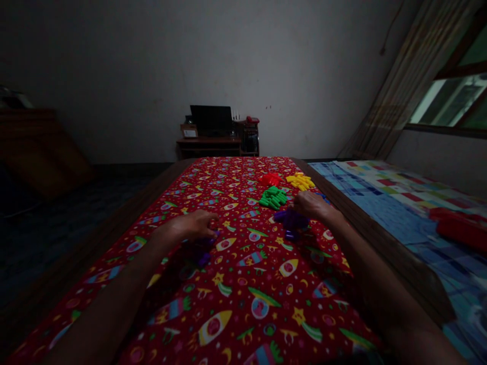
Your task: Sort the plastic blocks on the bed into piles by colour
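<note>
My left hand (200, 223) is over the left part of the red patterned cloth, fingers curled down in a pinch. Just under its fingertips lie a few short purple plastic pieces (203, 258); whether one is between the fingers is hidden. My right hand (310, 204) is closed, fingertips pointing down, at the far edge of a pile of purple pieces (292, 220). What it grips, if anything, does not show. Partly behind that hand are blue pieces (324, 197). Beyond are piles of green pieces (273, 197), red pieces (271, 179) and yellow pieces (300, 181).
The cloth (243, 304) with rocket prints covers a long table with a brown edge (411, 276). On the right is a bed with a checked cover (365, 203) and a red item (458, 228). A desk with a monitor (212, 119) stands against the far wall.
</note>
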Demonstrator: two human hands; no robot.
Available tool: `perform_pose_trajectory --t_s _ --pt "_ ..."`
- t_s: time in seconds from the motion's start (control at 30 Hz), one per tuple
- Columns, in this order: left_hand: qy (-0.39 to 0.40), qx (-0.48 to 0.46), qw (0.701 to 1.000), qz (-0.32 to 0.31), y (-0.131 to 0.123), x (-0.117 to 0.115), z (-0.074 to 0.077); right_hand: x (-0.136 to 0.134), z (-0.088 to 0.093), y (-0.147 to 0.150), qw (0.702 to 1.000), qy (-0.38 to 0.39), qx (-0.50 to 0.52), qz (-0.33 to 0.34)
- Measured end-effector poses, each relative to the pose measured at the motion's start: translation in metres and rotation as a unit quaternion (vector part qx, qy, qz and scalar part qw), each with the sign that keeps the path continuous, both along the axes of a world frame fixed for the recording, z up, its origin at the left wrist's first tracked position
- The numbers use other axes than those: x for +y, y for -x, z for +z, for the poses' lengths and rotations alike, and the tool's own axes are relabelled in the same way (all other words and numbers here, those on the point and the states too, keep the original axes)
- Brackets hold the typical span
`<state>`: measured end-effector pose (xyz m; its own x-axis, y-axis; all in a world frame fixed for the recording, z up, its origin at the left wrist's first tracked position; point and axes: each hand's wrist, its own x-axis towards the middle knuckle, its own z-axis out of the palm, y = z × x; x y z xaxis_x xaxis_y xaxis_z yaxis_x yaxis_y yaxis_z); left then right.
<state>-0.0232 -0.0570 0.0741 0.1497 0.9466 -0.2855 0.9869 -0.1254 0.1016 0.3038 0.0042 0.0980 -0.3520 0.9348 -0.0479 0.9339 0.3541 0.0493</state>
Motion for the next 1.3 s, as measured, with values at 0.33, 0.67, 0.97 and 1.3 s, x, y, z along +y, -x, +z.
perform_pose_trajectory --t_s 0.33,0.67,0.97,1.3 --pt "-0.080 -0.188 0.978 -0.035 -0.017 0.022 -0.018 -0.007 -0.002 0.012 0.989 -0.046 0.109 0.094" --pt "-0.192 -0.443 0.873 -0.066 -0.093 0.001 -0.047 -0.026 -0.020 0.046 0.900 0.082 0.312 0.291" --pt "-0.058 -0.119 0.986 -0.100 -0.019 0.004 -0.019 0.021 0.003 -0.038 0.971 0.171 0.122 0.113" --pt "0.067 -0.063 0.995 0.044 0.026 0.000 0.004 0.005 0.003 -0.014 0.994 0.079 -0.078 0.024"
